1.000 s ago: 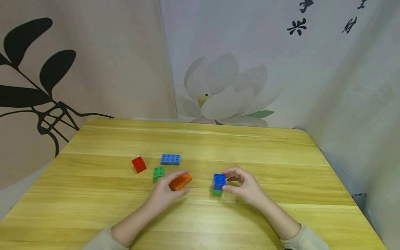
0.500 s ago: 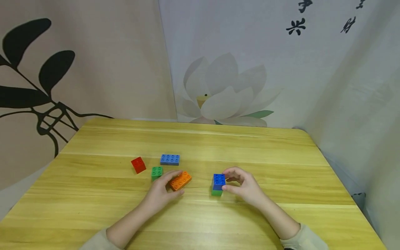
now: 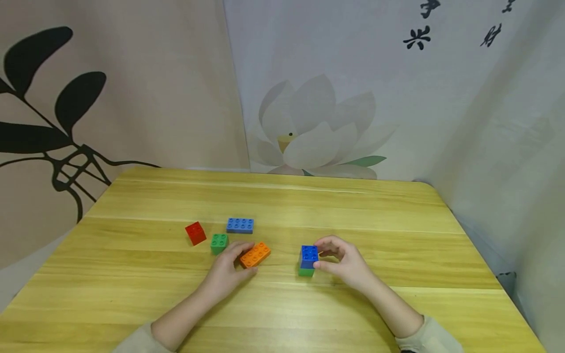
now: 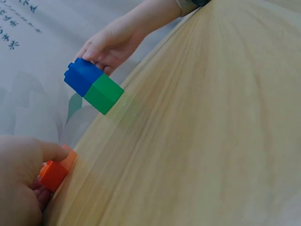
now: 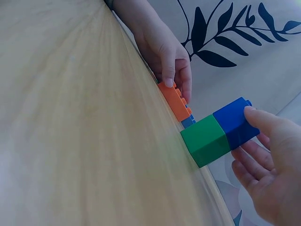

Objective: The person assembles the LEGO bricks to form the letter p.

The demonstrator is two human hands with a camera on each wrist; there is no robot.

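Note:
My left hand [image 3: 226, 271] has its thumb and fingers on the two sides of an orange brick [image 3: 255, 255], which lies flat on the table with its studs up. Right beside that hand is a small green brick [image 3: 219, 243]. Thumb and fingers of my right hand [image 3: 347, 264] pinch a dark blue brick [image 3: 309, 256]. This blue brick sits on top of another green brick [image 5: 207, 140], and the stacked pair stands upright on the table. In the left wrist view, both the orange brick [image 4: 57, 172] and the stack's lower green brick [image 4: 104, 93] are visible.
A lighter blue long brick [image 3: 240, 225] lies behind the orange one. Farther left is a red brick [image 3: 196, 233], turned at an angle. The wooden table [image 3: 353, 211] reaches back to a printed cloth [image 3: 176, 98].
The orange brick was tilted in my left hand and now lies flat. That hand drew slightly left, and the small green brick shifted left. My right hand has stayed put on the blue brick.

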